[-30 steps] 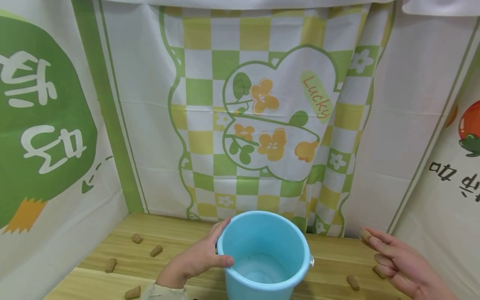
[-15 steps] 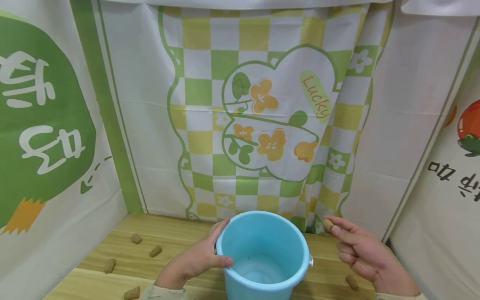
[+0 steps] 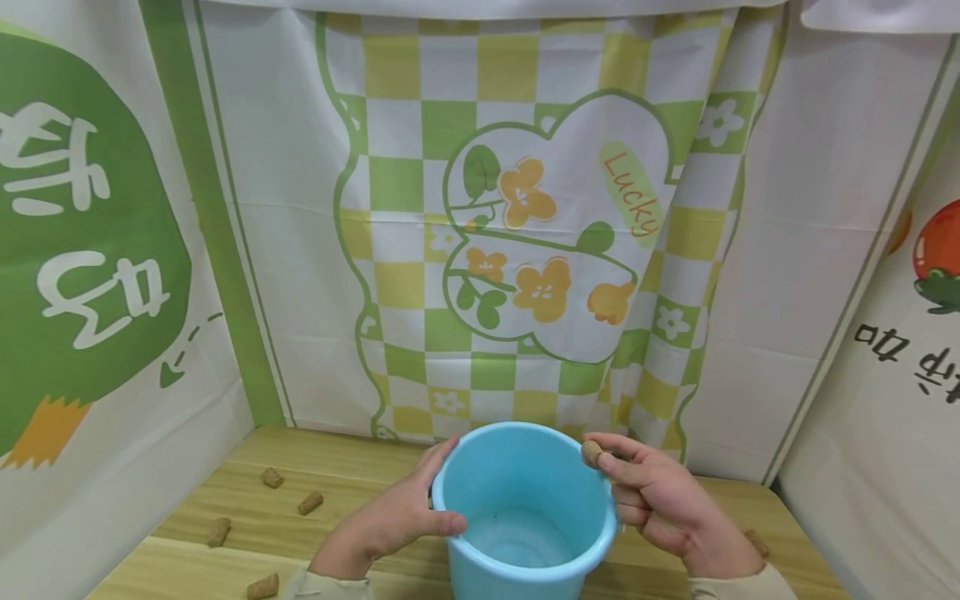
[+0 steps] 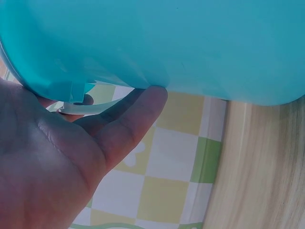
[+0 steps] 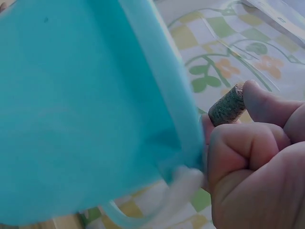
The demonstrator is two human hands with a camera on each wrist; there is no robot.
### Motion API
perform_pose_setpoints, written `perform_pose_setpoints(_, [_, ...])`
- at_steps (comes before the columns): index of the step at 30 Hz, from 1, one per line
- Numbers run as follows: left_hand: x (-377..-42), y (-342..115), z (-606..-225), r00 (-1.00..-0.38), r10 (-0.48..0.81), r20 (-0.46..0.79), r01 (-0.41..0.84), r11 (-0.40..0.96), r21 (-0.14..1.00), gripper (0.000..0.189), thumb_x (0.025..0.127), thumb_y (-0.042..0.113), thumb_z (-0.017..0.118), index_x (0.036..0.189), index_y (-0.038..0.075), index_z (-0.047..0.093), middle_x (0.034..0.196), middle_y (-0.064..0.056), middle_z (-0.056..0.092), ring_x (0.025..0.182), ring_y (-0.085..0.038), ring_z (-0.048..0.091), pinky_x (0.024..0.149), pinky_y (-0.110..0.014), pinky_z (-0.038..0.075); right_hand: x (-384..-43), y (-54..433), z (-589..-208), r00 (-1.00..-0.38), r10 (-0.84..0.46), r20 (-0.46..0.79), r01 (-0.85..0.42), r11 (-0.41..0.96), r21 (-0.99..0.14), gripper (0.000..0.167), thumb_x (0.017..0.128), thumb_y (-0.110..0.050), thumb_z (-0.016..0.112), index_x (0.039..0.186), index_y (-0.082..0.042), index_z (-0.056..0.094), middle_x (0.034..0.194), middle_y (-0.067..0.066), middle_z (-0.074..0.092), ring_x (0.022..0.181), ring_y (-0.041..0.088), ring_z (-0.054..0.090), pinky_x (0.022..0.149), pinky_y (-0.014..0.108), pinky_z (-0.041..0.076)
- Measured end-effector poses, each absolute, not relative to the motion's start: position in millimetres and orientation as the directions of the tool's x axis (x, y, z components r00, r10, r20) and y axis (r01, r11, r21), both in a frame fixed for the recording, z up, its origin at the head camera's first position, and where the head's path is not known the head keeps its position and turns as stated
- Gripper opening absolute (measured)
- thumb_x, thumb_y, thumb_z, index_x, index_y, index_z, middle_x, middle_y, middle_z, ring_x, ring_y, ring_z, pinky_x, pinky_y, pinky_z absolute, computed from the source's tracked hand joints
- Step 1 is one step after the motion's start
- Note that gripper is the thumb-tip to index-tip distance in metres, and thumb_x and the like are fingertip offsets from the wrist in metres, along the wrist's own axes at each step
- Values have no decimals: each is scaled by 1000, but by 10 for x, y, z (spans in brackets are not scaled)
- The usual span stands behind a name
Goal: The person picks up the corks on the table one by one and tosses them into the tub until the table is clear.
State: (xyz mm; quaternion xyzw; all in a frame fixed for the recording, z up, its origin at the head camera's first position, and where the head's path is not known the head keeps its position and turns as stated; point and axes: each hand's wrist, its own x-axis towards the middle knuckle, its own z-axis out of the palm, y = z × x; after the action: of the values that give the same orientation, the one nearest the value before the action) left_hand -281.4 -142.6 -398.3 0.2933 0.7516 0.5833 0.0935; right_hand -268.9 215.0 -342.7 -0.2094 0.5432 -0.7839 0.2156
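The small cork [image 3: 592,454], pinched between the right hand's [image 3: 666,500] thumb and fingers, looks light, firm and grippy, probably best held round its curved side, while the left hand's [image 3: 408,510] fingers grip the bucket [image 3: 517,587] alongside.

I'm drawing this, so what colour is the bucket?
The bucket is light blue; it shows best in the head view.
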Motion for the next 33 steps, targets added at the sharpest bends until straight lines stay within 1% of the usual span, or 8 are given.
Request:
perform_pose_setpoints(3, [-2812,-1422,-3985,-812,548,199,326,144,934,113,79,51,82,161,21,10,155,-14,18,124,-37,44,94,-43,45,-2689,2095,-3427,-826,-558,75,123,-308,-943,27,105,-11,52,130,-10,61,106,1,55,51,6,22,48,18,25])
perform_pose_setpoints(6, [-2808,-1419,-3986,-818,543,193,318,145,937,113,79,50,83,161,22,11,156,-13,18,124,-36,44,94,-43,45,-2687,2071,-3419,-847,-529,49,125,-287,-950,28,104,-11,54,132,-7,59,106,1,57,49,5,24,47,18,25])
perform_pose_setpoints(12, [-2801,-1413,-3992,-825,529,197,322,155,934,113,78,51,83,161,22,12,156,-12,19,125,-36,43,94,-44,44,-2694,2049,-3407,-863,-505,13,128,-243,-962,43,102,-13,59,141,2,48,108,1,60,48,4,26,47,18,25])
perform_pose_setpoints(17, [-2797,-1403,-3995,-825,528,201,325,152,934,113,77,52,83,161,22,13,156,-12,20,125,-37,44,94,-44,44,-2694,2048,-3397,-865,-502,6,127,-230,-965,50,101,-13,60,144,5,42,109,2,60,48,4,25,47,18,25])
perform_pose_setpoints(23, [-2797,-1400,-3991,-823,530,205,324,142,935,114,77,53,83,161,22,13,155,-12,20,125,-36,44,95,-45,43,-2692,2049,-3386,-859,-512,5,126,-221,-967,49,101,-13,60,143,5,42,109,2,59,49,4,26,47,18,26])
perform_pose_setpoints(30, [-2806,-1402,-3999,-815,539,213,321,115,940,113,78,50,83,161,21,12,155,-14,18,124,-39,43,94,-44,45,-2701,2040,-3374,-853,-521,-14,142,-207,-968,51,101,-13,60,144,6,40,110,2,60,48,3,27,46,18,26])
perform_pose_setpoints(33, [-2808,-1401,-3998,-818,537,206,315,120,941,114,77,51,84,161,22,12,156,-14,17,125,-39,42,95,-46,44,-2705,2037,-3371,-854,-520,-22,148,-201,-968,51,101,-13,61,144,5,41,110,3,61,48,3,28,46,18,27])
